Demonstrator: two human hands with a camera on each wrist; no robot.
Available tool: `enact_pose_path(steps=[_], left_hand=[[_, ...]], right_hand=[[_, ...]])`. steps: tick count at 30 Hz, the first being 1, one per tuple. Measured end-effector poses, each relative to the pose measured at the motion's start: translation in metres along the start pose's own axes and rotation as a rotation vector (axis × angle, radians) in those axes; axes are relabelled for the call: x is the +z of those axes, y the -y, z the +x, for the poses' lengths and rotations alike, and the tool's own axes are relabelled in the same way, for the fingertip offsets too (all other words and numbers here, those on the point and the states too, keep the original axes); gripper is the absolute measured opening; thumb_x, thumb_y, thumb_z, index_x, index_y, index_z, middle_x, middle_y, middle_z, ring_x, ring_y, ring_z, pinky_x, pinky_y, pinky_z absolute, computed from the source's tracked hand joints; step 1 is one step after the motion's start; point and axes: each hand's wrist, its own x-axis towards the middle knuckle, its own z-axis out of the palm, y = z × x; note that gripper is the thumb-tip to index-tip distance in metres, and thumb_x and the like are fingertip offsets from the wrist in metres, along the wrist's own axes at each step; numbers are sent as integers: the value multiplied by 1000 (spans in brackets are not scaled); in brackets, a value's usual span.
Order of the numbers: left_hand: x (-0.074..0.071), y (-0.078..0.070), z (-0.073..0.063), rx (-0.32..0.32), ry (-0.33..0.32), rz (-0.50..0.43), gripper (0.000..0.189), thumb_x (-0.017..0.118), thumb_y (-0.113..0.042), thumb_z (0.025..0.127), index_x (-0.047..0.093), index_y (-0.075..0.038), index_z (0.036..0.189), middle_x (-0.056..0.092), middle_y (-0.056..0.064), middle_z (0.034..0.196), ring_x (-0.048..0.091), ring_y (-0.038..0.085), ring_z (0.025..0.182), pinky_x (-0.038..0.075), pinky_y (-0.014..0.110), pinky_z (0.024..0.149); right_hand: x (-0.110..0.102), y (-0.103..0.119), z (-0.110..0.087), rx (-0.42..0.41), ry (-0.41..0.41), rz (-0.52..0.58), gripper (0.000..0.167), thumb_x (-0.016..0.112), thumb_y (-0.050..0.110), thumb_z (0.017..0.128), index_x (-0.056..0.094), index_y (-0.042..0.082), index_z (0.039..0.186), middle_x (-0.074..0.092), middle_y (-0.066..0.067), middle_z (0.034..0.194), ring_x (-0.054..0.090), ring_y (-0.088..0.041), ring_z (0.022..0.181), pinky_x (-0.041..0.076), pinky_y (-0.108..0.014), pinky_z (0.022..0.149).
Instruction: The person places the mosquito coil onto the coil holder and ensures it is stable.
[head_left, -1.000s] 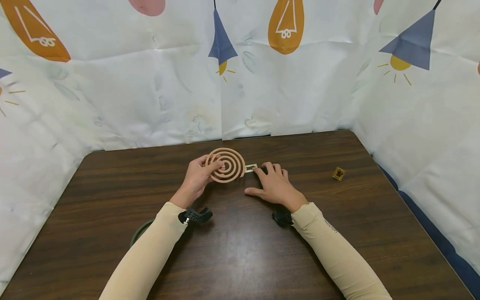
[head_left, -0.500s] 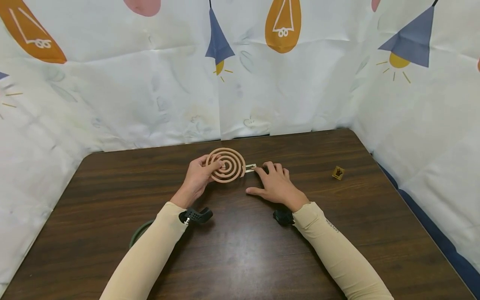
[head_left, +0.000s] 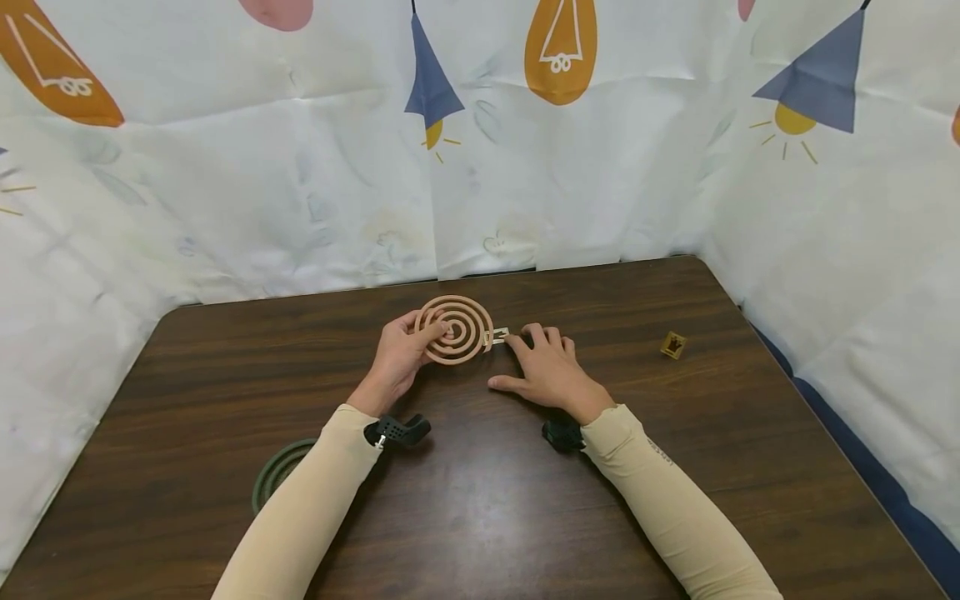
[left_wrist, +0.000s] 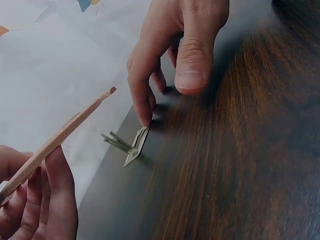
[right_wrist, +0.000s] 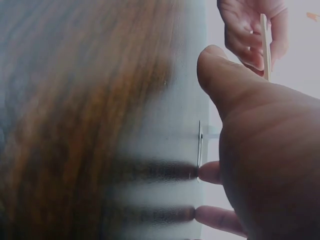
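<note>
A light brown mosquito coil point(head_left: 467, 350) is pinched between the thumb and fingers of my left hand point(head_left: 396, 358), raised over the far part of the table. The left wrist view shows the coil point(left_wrist: 65, 132) nearly edge-on and tilted. On the tabletop lies a small flat metal coil stand point(head_left: 501, 335) whose thin prongs stick up, clearest in the left wrist view. The coil's right edge overlaps the stand in the head view. My right hand point(head_left: 551, 371) rests its fingertips on the table, the index fingertip touching the stand's end, thumb held apart.
A green mosquito coil point(head_left: 268, 479) lies on the brown table point(head_left: 480, 517) at the left, partly hidden under my left forearm. Toward the right sits a small gold square piece point(head_left: 673, 345) with a dark middle. A white printed cloth point(head_left: 337, 208) hangs behind the table.
My left hand has brought the coil slightly right, so that its edge now overlaps more of the stand. More of the green coil shows. The right hand stays by the stand.
</note>
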Motion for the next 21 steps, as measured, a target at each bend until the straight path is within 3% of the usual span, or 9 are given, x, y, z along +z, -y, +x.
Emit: enact_pose_path(steps=[21], left_hand=[[10,4,5,-5,-25,-37,43,69,-15,100,56,0,139,72,-4,96,75,5,82,64,22,73]], right_hand=[[1,0,-1,-14,-8,-48,82,59,71,94,43,23,158,38,-12,156,37,-39,138,35,-64,113]])
